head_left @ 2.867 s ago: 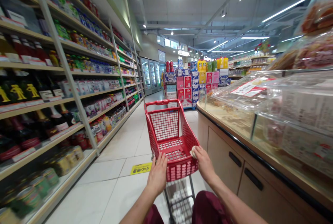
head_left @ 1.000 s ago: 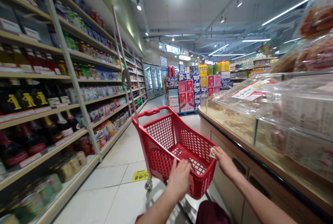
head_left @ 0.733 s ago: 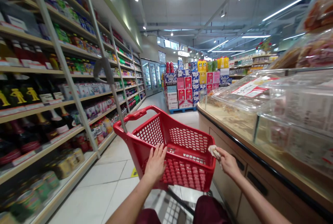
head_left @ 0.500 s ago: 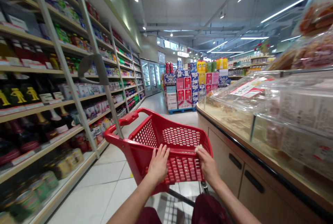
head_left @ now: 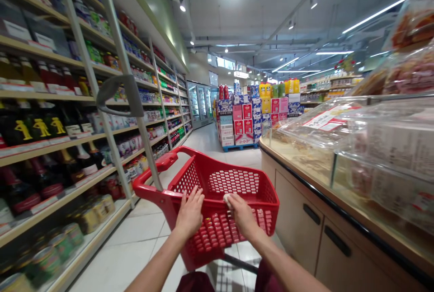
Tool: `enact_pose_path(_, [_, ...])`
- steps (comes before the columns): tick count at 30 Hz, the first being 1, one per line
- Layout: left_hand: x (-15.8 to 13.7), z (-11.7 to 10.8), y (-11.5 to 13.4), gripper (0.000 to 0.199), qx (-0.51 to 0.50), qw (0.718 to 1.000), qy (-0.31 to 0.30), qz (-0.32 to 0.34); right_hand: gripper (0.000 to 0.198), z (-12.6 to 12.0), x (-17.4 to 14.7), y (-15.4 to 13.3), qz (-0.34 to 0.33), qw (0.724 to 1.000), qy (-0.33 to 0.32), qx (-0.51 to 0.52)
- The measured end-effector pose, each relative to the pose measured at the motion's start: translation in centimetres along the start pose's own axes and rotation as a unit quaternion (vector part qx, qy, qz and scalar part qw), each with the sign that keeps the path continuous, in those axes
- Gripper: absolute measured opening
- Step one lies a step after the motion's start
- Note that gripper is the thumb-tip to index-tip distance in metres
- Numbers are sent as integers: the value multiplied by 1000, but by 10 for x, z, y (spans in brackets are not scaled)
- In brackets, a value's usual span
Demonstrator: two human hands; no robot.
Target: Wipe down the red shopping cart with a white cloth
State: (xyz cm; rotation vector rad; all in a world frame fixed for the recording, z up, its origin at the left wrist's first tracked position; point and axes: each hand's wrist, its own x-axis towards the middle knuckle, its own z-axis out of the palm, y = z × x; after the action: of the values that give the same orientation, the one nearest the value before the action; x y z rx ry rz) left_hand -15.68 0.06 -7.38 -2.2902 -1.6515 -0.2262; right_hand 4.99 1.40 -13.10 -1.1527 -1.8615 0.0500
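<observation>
Red cart point(head_left: 217, 232) stands side-on between shelves point(head_left: 101, 240) and counter point(head_left: 293, 215), left hand point(head_left: 190, 214) lying open, fingers extended, on its near rim, right hand point(head_left: 242, 216) closed around a white wad point(head_left: 226, 198) there.

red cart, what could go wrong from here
The red cart could bump the counter, since its right end looks close to it. The white wad in the right grip might fall into the cart, being held at its edge. The tall metal pole might knock the shelves if the cart swings.
</observation>
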Motion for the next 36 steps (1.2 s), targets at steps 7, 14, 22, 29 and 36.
enact_pose_path(7, [2, 1, 5, 53, 19, 1000, -3, -13, 33, -54, -35, 82, 137, 978, 67, -146])
enact_pose_path(14, [6, 2, 19, 61, 20, 999, -22, -13, 34, 13, -11, 23, -8, 993, 80, -83])
enact_pose_path(22, [4, -1, 26, 62, 30, 999, -22, -22, 39, -42, -33, 87, 110, 970, 119, -180])
enact_pose_path(29, [1, -11, 31, 63, 42, 998, -46, -9, 45, 12, -7, 16, -28, 991, 40, -128])
enact_pose_path(36, [-1, -2, 32, 62, 44, 999, -18, -26, 40, -46, -37, 82, 146, 969, 100, -174])
